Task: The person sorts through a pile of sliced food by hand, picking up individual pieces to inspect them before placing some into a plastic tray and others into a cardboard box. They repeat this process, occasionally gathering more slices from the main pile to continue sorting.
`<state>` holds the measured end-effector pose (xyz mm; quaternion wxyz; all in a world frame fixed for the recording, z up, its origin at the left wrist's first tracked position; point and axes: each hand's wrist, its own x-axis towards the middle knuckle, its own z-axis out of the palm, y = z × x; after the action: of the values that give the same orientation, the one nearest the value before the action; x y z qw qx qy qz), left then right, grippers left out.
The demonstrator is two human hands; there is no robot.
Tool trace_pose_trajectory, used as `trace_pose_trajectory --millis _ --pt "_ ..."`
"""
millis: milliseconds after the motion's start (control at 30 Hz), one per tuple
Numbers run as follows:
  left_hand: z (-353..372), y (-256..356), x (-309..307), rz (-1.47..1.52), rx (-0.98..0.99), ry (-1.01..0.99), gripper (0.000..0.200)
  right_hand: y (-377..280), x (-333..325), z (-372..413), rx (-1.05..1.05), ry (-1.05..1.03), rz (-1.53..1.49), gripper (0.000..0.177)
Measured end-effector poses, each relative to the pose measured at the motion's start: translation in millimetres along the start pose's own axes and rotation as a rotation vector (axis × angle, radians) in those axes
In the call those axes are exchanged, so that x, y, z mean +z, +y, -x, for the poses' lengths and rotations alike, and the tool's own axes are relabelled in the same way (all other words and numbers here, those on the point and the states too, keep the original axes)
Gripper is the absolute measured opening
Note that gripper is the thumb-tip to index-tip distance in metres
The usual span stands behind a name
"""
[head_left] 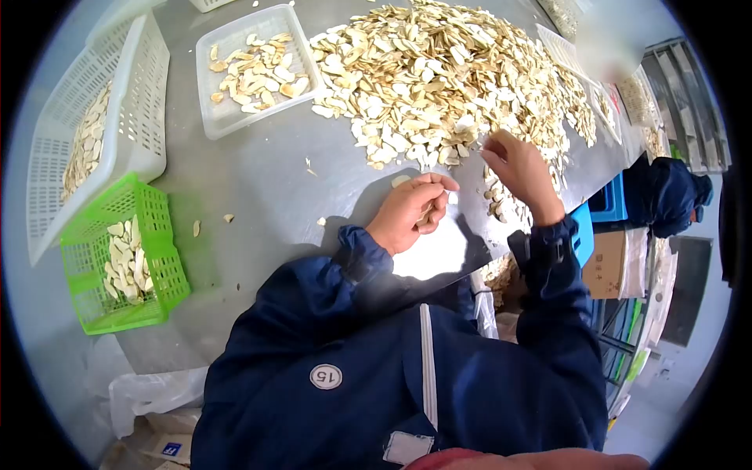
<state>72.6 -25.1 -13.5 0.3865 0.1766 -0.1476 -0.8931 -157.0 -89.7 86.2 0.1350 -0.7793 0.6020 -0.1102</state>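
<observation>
A big heap of pale, tan-edged dried slices (439, 70) covers the back of the metal table (266, 188). In front of it, my left hand (409, 213) is curled closed over the table, and a bit of pale dried slice shows between its fingers. One loose slice (400, 181) lies just behind its knuckles. My right hand (523, 174) is at the heap's front right edge, fingers bent down and pinched together. Whatever those fingertips hold is too hidden to make out. A smaller spread of slices (505, 202) lies just left of the right wrist.
On the left stand a white perforated basket (145, 102) and a green basket (168, 235), both holding slices. A shallow clear tray (215, 117) with slices sits at the back. At right are blue bins (609, 200), a cardboard box (607, 262) and another person in dark clothing (666, 192).
</observation>
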Motion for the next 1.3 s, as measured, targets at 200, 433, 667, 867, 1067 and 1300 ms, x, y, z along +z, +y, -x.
trace_pose_trajectory --millis 200,433,667,867,1067,1300 --pt "2 2 1 0.011 -0.031 0.090 0.020 -100 11 -73 -0.479 0.288 -0.613 0.044" --pt "3 2 3 0.024 0.007 0.069 0.019 -34 36 21 -0.328 0.298 0.150 0.045" --pt "1 3 0 0.002 -0.001 0.067 0.022 56 55 127 0.117 0.399 0.298 0.030" --pt "1 1 -4 0.005 0.004 0.106 0.022 42 58 74 0.078 0.484 0.185 0.040" --pt "2 4 -5 -0.016 0.017 0.088 0.020 75 73 83 0.219 0.489 0.141 0.027" --pt "3 3 2 -0.043 0.002 0.105 0.018 116 46 189 0.452 0.562 0.323 0.017"
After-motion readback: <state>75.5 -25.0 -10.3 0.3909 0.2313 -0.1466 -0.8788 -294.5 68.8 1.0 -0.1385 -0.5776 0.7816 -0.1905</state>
